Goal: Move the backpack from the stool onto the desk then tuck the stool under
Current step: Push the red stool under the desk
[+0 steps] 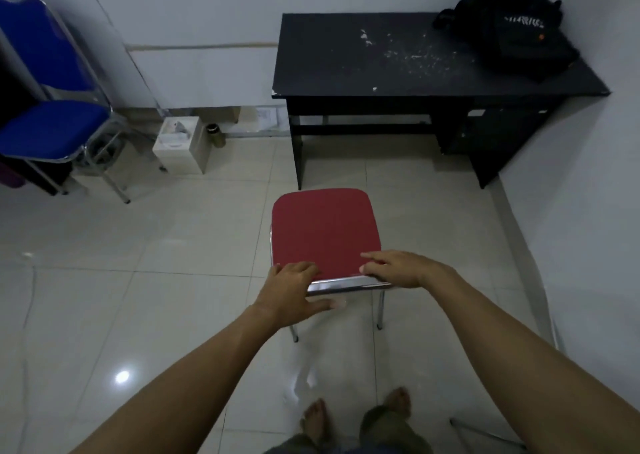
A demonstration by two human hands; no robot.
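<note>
A black backpack point(512, 30) lies on the far right corner of the black desk point(363, 69), against the wall. The stool point(323, 231), with a red padded seat and chrome frame, stands on the tiled floor in front of the desk, outside its leg space. My left hand point(294, 290) grips the stool's near left corner, fingers on the seat and thumb under the chrome rim. On the near right edge of the seat rests my right hand point(398, 268), fingers laid flat on the red pad.
A blue folding chair point(52, 121) stands at the far left, with a white box point(181, 143) and a small dark container point(216, 134) beside it by the wall. The desk has a side cabinet point(491, 138) on its right. White wall runs along the right.
</note>
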